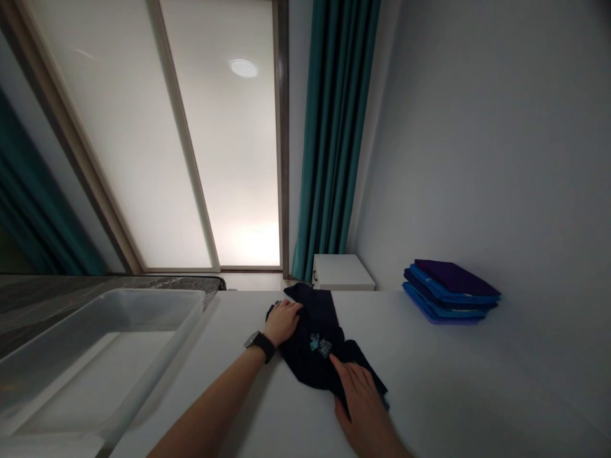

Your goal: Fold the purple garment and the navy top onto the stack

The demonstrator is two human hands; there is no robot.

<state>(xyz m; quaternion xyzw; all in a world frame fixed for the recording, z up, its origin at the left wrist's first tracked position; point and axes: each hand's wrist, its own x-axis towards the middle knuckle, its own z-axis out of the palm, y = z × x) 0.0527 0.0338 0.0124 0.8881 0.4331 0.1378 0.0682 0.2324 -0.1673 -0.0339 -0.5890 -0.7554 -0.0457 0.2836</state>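
A dark navy garment (310,369) lies crumpled on the white table, a small teal and grey print showing near its middle. My left hand (283,321), with a black watch on the wrist, is closed on the cloth at the upper left side. At the lower right, my right hand (359,397) rests on the garment with its fingers stretched out and the thumb apart. The cloth under both hands is partly hidden.
A stack of folded blue and purple cloths (449,292) sits at the table's right, by the wall. On the left stands a translucent plastic bin (157,372). Beyond the table's far edge are a white cabinet (344,272) and a teal curtain (337,127).
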